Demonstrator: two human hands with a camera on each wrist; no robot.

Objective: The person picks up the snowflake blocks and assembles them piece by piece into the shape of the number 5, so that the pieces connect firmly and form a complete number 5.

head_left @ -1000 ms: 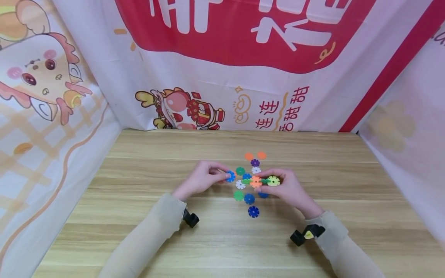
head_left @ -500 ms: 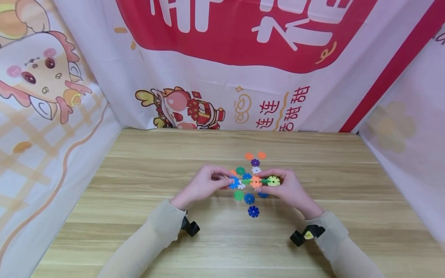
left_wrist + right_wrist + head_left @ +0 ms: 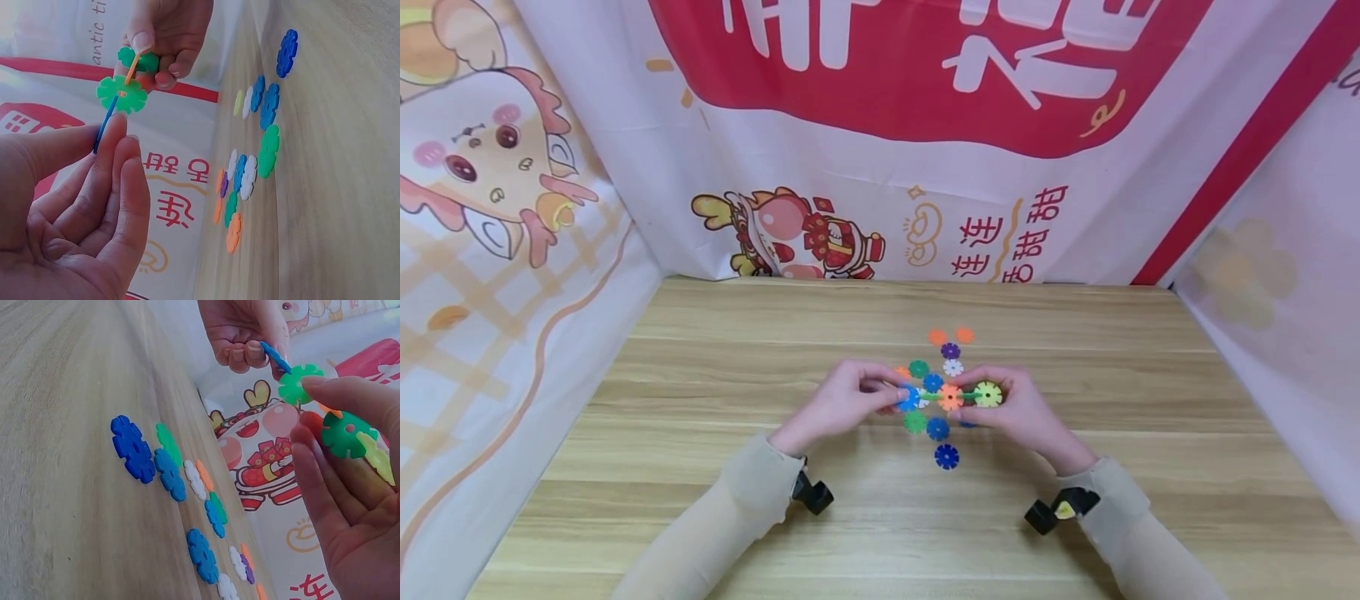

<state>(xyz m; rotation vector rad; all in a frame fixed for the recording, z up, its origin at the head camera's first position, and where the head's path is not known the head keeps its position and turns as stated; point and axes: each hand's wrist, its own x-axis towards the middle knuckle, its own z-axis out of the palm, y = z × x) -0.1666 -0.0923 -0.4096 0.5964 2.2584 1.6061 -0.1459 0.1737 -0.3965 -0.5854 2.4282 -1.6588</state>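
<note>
So the wooden surface (image 3: pixel 700 467) carried about ten loose snowflake discs (image 3: pixel 937 428), unjoined and lying near the hands. Above them, the right hand (image 3: pixel 1022 408) pinched a short chain (image 3: pixel 958 395) of linked discs, some four joined. The left hand (image 3: pixel 842 400) had its fingers (image 3: pixel 109 147) clamped on a blue disc (image 3: pixel 909 398), edge meeting the chain's end green disc (image 3: pixel 122 94); most joining apparently remained.
</note>
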